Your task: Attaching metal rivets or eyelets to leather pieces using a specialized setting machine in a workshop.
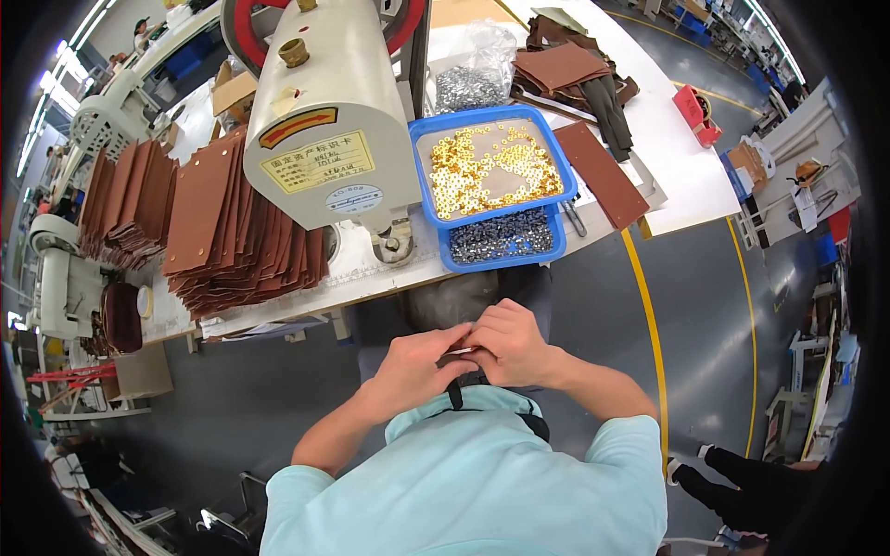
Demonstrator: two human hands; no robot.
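Both hands, left hand (pixel 414 364) and right hand (pixel 509 343), met below the blue tray (pixel 422 148) at chest height, fingers pinched together on a small dark piece (pixel 461 353), close enough to see.

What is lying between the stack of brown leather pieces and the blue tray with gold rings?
In the head view, the cream machine head stands between the brown leather stack and the blue tray.

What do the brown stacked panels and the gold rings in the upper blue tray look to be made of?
Brown stacked panels: probably leather or a leather-like sheet, matte, with thin flexible edges fanned in the pile. Gold rings: likely brass-coloured metal, shiny with bright glints. Blue tray: looks like moulded plastic, smooth.
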